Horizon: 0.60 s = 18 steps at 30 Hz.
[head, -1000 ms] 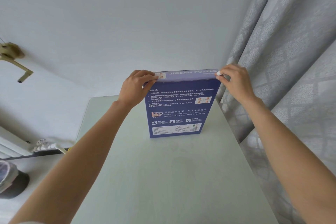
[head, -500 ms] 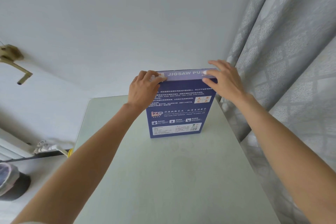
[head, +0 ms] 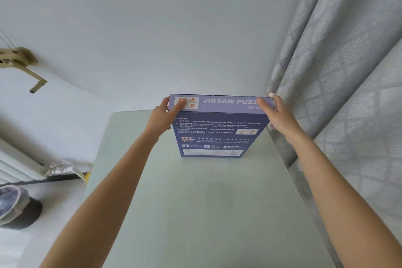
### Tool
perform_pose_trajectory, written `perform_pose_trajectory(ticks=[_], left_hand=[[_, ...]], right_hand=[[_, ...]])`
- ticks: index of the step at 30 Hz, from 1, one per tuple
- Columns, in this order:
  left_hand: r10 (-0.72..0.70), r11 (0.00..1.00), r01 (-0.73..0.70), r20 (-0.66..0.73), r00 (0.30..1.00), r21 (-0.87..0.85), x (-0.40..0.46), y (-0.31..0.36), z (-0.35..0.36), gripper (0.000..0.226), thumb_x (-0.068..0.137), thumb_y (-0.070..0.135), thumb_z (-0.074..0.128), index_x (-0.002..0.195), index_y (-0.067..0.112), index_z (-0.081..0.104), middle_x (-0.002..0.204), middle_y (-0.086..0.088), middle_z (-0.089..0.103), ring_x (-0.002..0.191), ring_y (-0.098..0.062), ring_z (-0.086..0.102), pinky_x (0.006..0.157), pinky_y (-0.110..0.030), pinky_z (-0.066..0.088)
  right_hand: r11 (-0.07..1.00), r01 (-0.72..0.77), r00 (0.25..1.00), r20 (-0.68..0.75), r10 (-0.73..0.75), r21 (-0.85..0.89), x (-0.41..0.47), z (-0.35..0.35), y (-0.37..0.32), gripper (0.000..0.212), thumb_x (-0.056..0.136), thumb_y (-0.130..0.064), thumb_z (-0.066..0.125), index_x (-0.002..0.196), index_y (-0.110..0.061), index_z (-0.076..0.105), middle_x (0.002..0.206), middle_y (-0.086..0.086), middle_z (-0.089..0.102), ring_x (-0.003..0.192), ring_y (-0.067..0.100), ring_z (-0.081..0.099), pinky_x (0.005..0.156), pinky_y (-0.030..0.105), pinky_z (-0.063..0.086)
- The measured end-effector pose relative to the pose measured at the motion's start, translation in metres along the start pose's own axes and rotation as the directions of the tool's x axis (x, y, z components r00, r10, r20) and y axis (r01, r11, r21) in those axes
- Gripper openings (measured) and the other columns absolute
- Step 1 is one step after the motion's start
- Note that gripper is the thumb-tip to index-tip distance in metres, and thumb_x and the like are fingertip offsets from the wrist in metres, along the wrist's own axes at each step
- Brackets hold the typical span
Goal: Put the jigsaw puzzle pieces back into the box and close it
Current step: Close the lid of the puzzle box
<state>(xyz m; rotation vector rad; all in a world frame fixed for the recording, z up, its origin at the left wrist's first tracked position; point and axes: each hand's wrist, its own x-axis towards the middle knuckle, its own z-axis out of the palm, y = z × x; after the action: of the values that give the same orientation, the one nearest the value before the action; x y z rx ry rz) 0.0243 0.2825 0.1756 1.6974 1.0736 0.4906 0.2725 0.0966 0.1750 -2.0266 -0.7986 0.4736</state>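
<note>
My left hand (head: 164, 115) and right hand (head: 275, 113) now grip the upright jigsaw puzzle box (head: 219, 132) at frame centre by both ends of its top flap; it looks closed.

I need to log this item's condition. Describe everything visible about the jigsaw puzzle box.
The jigsaw puzzle box is dark blue cardboard, standing upright on its narrow edge on the pale table, near the curtain. Its lighter purple top side reads "JIGSAW PUZZ..." beside lettered squares; the facing panel carries white printed text. It looks closed. The left hand and right hand grip its top corners.
</note>
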Motion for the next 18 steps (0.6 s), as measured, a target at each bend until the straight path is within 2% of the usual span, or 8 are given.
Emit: perform_pose_trajectory(ticks=[2, 4, 6, 8, 10, 14, 16, 18], left_hand=[[0.005, 0.997, -0.004, 0.006, 1.0, -0.08, -0.016, -0.01, 0.002, 0.044, 0.085, 0.058, 0.052, 0.12, 0.032, 0.049, 0.11, -0.002, 0.063, 0.093, -0.017, 0.064, 0.076, -0.036, 0.056], [0.041, 0.979, -0.044, -0.024, 0.999, -0.2, -0.036, -0.022, 0.003, 0.035, 0.087, 0.049, 0.056, 0.116, 0.03, 0.052, 0.109, -0.006, 0.064, 0.091, -0.018, 0.064, 0.08, -0.036, 0.056], [0.059, 0.958, -0.061, -0.015, 0.998, -0.281, -0.056, -0.032, 0.003, 0.031, 0.089, 0.039, 0.059, 0.116, 0.026, 0.051, 0.105, -0.007, 0.066, 0.09, -0.018, 0.063, 0.083, -0.036, 0.055], [0.065, 0.954, -0.062, 0.001, 0.998, -0.293, -0.075, -0.047, 0.005, 0.029, 0.09, 0.032, 0.06, 0.115, 0.023, 0.049, 0.099, -0.004, 0.068, 0.089, -0.016, 0.063, 0.084, -0.034, 0.053], [0.057, 0.965, -0.056, -0.004, 0.998, -0.257, -0.089, -0.064, 0.007, 0.029, 0.089, 0.028, 0.062, 0.115, 0.024, 0.048, 0.097, -0.001, 0.067, 0.086, -0.016, 0.061, 0.084, -0.032, 0.048], [0.007, 0.994, -0.017, -0.086, 0.996, -0.111, -0.102, -0.098, 0.01, 0.04, 0.084, 0.025, 0.068, 0.12, 0.023, 0.051, 0.102, 0.001, 0.066, 0.089, -0.014, 0.061, 0.078, -0.023, 0.046], [-0.009, 0.999, 0.013, -0.119, 0.993, 0.037, -0.102, -0.115, 0.015, 0.045, 0.08, 0.017, 0.072, 0.121, 0.019, 0.053, 0.108, 0.003, 0.064, 0.095, -0.015, 0.061, 0.081, -0.028, 0.049], [-0.048, 0.99, 0.063, -0.12, 0.992, 0.128, -0.102, -0.135, 0.027, 0.05, 0.076, 0.008, 0.074, 0.121, 0.017, 0.055, 0.116, -0.001, 0.064, 0.101, -0.019, 0.062, 0.088, -0.035, 0.05]], right_hand=[[0.984, -0.078, 0.992, 0.114, 0.06, 0.159, -0.023, 0.003, 0.01, 0.037, 0.083, -0.065, 0.048, 0.108, -0.038, 0.05, 0.111, -0.008, 0.061, 0.101, 0.015, 0.061, 0.083, 0.041, 0.053], [0.96, -0.011, 0.995, 0.097, -0.017, 0.278, -0.044, 0.008, 0.02, 0.014, 0.089, -0.047, 0.053, 0.097, -0.036, 0.053, 0.101, -0.011, 0.062, 0.092, 0.009, 0.062, 0.073, 0.034, 0.056], [0.938, 0.05, 0.994, 0.073, -0.08, 0.342, -0.061, 0.012, 0.029, 0.007, 0.091, -0.038, 0.056, 0.095, -0.034, 0.053, 0.094, -0.012, 0.061, 0.087, 0.008, 0.06, 0.074, 0.034, 0.056], [0.923, 0.054, 0.991, 0.095, -0.097, 0.38, -0.071, 0.021, 0.043, 0.011, 0.091, -0.032, 0.057, 0.1, -0.033, 0.051, 0.097, -0.014, 0.059, 0.09, 0.006, 0.058, 0.082, 0.035, 0.053], [0.943, 0.088, 0.986, 0.108, -0.128, 0.32, -0.077, 0.033, 0.061, 0.017, 0.091, -0.03, 0.058, 0.106, -0.03, 0.051, 0.101, -0.016, 0.057, 0.093, 0.006, 0.056, 0.088, 0.034, 0.047], [0.978, 0.137, 0.975, 0.155, -0.162, 0.158, -0.087, 0.053, 0.083, 0.028, 0.09, -0.03, 0.059, 0.115, -0.022, 0.05, 0.112, -0.013, 0.055, 0.095, 0.012, 0.052, 0.085, 0.025, 0.038], [0.989, 0.147, 0.972, 0.183, -0.147, 0.015, -0.092, 0.062, 0.101, 0.037, 0.088, -0.029, 0.062, 0.12, -0.019, 0.048, 0.119, -0.008, 0.056, 0.1, 0.016, 0.054, 0.086, 0.028, 0.04], [0.991, 0.117, 0.969, 0.225, -0.098, -0.071, -0.099, 0.074, 0.121, 0.047, 0.085, -0.025, 0.066, 0.127, -0.016, 0.045, 0.128, -0.001, 0.055, 0.114, 0.022, 0.053, 0.093, 0.033, 0.041]])
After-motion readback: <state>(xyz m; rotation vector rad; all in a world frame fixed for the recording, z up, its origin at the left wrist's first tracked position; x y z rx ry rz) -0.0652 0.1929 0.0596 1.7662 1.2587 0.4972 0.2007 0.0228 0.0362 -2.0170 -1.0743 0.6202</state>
